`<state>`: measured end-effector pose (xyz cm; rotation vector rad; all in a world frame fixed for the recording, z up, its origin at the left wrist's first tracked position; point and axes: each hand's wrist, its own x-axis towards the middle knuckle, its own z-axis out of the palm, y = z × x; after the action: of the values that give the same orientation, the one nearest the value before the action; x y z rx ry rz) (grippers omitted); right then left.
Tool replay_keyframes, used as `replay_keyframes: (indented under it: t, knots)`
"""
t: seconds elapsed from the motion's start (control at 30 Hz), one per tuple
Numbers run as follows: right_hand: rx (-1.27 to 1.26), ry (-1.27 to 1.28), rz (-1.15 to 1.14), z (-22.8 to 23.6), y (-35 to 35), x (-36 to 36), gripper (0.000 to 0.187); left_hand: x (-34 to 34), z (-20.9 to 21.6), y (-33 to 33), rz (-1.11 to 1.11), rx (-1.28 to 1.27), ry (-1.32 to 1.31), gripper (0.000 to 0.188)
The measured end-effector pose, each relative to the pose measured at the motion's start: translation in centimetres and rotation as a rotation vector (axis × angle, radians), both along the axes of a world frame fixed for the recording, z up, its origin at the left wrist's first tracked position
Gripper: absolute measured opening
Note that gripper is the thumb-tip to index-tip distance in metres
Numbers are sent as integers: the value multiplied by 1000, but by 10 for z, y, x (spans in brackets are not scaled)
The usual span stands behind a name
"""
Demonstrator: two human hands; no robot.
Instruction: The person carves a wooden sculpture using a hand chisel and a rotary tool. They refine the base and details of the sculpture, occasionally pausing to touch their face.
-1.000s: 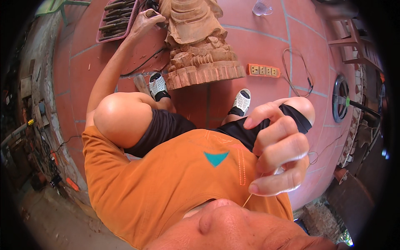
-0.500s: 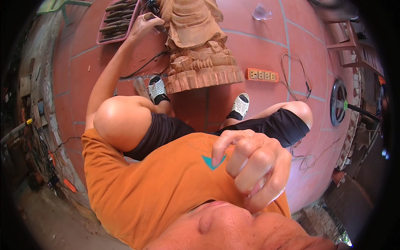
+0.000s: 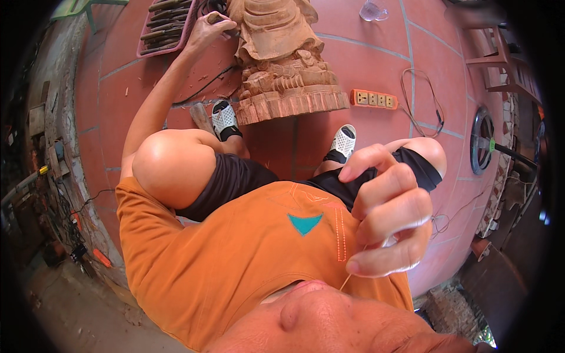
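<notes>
A brown carved wooden statue [image 3: 288, 76] lies on the tiled floor in front of me, its draped robe and ridged base toward me. At its left side, my left hand [image 3: 207, 34] is closed round a short wooden-handled tool [image 3: 215, 18]. The tool's far end is hidden, so I cannot tell whether it touches the statue. My right hand [image 3: 393, 215] is raised close to me over the orange shirt, fingers curled. Between its thumb and fingers is a thin pale stick like a toothpick [image 3: 345, 283].
A pink basket [image 3: 139, 47] of several wooden-handled tools stands left of the statue. On the right are an orange power strip [image 3: 374, 99], a looped cable [image 3: 412, 120], a clear cup [image 3: 373, 10] and a reddish chair [image 3: 500, 59]. A wood block [image 3: 201, 117] lies beside my left sandal.
My right hand has moved rightward and away from me, bringing the thin stick into sight. My left hand stays by the statue with the tool. The view has shifted slightly.
</notes>
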<state>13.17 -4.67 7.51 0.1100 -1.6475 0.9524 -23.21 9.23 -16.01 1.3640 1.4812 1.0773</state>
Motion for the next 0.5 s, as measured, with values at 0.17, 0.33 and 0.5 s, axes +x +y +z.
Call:
replay_keyframes:
  t: [0.17, 0.33, 0.5]
  knots:
    - [-39, 7, 75, -8, 2, 1, 9, -1, -13, 9, 66, 67, 25, 19]
    - [-71, -21, 182, -12, 4, 1, 3, 14, -18, 3, 43, 101, -54, 19]
    - [-84, -40, 231, -16, 9, 5, 8, 2, 0, 5, 45, -42, 112, 21]
